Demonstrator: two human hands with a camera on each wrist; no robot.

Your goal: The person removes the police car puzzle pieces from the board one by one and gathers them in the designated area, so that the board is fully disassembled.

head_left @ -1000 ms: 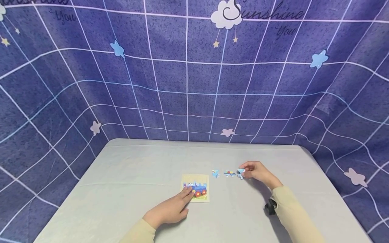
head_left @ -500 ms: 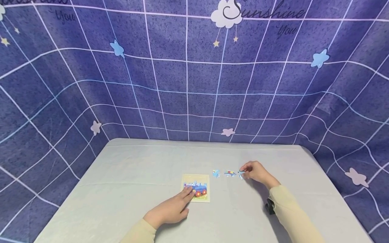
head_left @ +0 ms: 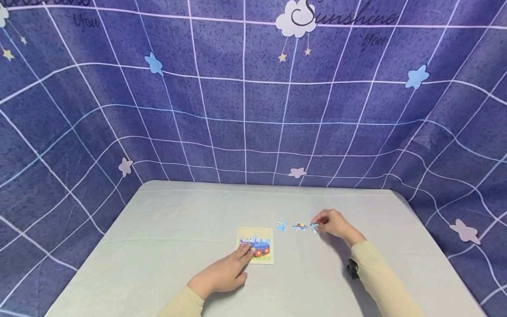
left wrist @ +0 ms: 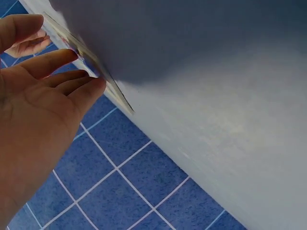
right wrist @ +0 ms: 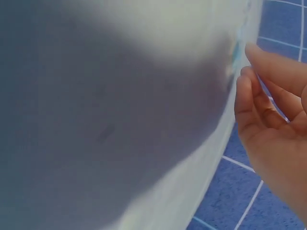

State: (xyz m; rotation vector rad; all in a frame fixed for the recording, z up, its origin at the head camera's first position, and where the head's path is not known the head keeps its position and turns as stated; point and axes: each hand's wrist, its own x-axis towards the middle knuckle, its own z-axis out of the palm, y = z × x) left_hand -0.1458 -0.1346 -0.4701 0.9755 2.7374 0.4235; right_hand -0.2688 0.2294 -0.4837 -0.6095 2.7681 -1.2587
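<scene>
A square wooden puzzle tray [head_left: 255,229] with a blue vehicle picture lies on the table. My left hand [head_left: 222,273] rests its outstretched fingers on the picture's lower left part; the left wrist view shows this hand [left wrist: 43,100] at the tray edge [left wrist: 120,96]. Right of the tray, a light-blue piece [head_left: 281,226] and a piece with coloured blocks [head_left: 299,226] lie in a row. At the row's right end my right hand [head_left: 336,226] pinches a small blue piece [head_left: 314,227], partly covered by the fingers. In the right wrist view the hand [right wrist: 273,100] has its fingers bent, their grip unclear.
A pale grey cloth covers the table [head_left: 158,220]. Behind it and at both sides hangs a blue curtain [head_left: 222,101] with a grid, stars and a cloud. A black object [head_left: 352,268] is at the right sleeve.
Since a second ago, the right-hand fingers have shifted slightly over the blue piece, and less of it shows. The left hand has stayed on the tray.
</scene>
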